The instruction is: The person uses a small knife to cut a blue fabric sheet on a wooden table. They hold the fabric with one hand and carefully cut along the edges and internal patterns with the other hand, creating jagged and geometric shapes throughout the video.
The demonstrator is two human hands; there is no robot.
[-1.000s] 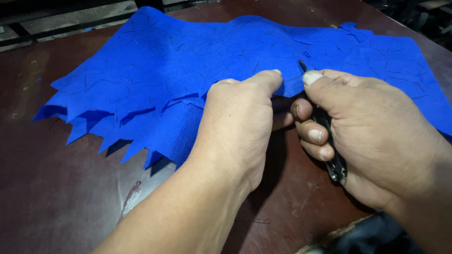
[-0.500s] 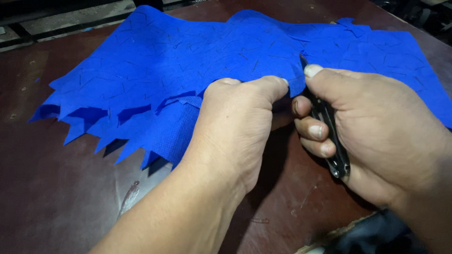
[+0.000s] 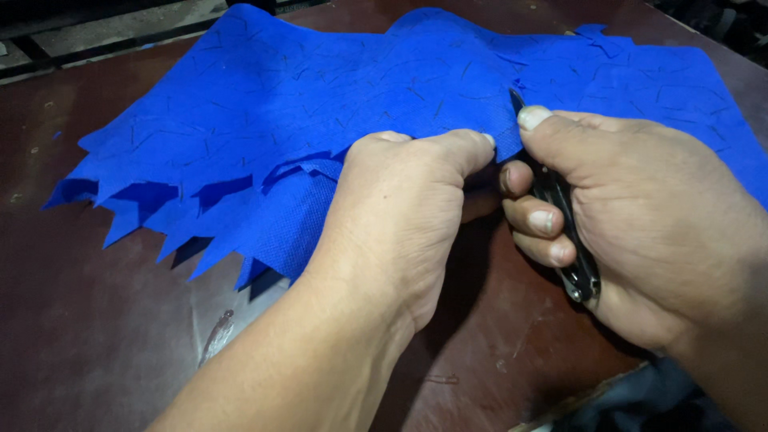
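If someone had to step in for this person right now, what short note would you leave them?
Left hand: pinches the near edge of the stack of blue fabric, holding it down.
Right hand: grips a small black cutting tool, thumb on top, its tip at the fabric edge beside the left fingers.
Fabric lies spread on the dark brown table; its left edge is jagged, its surface marked with many short slits.
Done: a notch started at the tip.
Left: cannot tell how much remains.

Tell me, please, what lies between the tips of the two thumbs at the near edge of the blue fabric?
In the head view, only a narrow strip of blue fabric lies between left hand and right hand, with the black knife tip there.
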